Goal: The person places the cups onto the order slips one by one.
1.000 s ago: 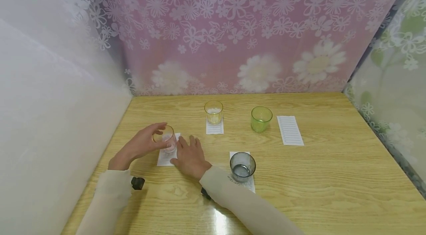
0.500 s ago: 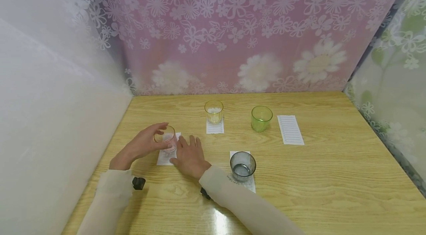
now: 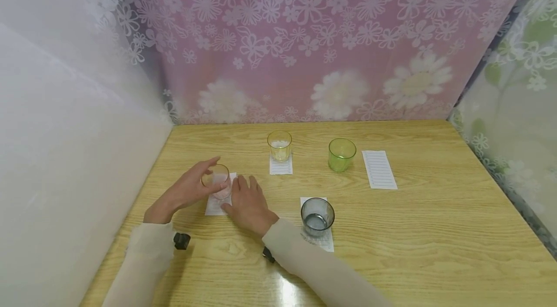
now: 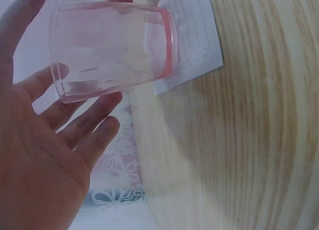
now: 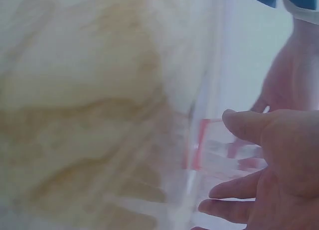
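Note:
A clear pink cup (image 3: 221, 189) with a yellowish-looking rim sits at the upper part of a white lined paper slip (image 3: 214, 207). My left hand (image 3: 192, 186) holds the cup from its left, thumb on the near side and fingers around the far side. In the left wrist view the cup (image 4: 112, 48) shows a red band at its base, and the fingers (image 4: 97, 133) curve by its rim. My right hand (image 3: 250, 205) lies at the slip's right edge with fingers extended. The right wrist view shows its thumb (image 5: 244, 124) in front of the cup.
A yellow cup (image 3: 280, 147) stands on a slip (image 3: 281, 168) at the back. To its right are a green cup (image 3: 342, 156) and a lined slip (image 3: 379, 170). Nearer, a grey cup (image 3: 317, 218) rests on another slip (image 3: 327, 243). A white wall (image 3: 78, 133) borders the left.
My left fingertips and thumb have lifted slightly at the cup. The right hand's fingers have shifted a little and look less spread. The other cups and slips stay put.

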Demonstrator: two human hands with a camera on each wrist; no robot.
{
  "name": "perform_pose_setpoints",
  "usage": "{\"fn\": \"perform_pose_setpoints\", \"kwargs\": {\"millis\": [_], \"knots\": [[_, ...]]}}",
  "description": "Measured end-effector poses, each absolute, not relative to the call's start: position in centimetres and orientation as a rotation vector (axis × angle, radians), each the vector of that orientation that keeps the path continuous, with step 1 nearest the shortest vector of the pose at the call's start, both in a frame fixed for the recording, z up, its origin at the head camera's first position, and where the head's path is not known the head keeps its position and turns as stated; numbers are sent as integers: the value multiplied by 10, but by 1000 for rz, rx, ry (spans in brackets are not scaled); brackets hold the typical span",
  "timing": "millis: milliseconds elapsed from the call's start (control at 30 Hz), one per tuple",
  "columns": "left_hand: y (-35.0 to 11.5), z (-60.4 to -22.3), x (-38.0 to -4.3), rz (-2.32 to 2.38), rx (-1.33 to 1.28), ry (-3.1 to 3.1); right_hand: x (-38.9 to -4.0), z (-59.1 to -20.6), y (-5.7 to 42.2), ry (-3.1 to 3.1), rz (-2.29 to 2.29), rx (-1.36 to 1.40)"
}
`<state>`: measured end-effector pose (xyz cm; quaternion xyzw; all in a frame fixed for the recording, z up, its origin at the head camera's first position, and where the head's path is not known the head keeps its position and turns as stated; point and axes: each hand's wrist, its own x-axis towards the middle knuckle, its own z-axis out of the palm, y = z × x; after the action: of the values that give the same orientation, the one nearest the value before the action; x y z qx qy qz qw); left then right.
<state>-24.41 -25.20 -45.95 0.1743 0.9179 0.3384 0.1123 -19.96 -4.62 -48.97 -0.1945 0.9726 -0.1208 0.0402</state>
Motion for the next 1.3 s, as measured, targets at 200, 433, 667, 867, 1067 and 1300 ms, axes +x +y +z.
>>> {"fn": "perform_pose_setpoints", "kwargs": {"millis": [200,433,667,867,1067,1300], "knots": [[-250,-451,-243,996,509,2731,-194,-471,-43,2986,-427,-635],[-247,-445,-245,1017,531,2747,-181,-447,-34,3143,-254,-766],[-240,-438,-248,1021,576,2758,-168,-418,-16,3307,-248,-919],[-228,-431,-251,1030,569,2744,-169,-389,4,3103,-484,-829],[-214,-422,-257,971,613,2752,-176,-371,33,2996,-630,-759],[-197,-412,-265,896,685,2777,-186,-359,66,2986,-650,-745]]}}
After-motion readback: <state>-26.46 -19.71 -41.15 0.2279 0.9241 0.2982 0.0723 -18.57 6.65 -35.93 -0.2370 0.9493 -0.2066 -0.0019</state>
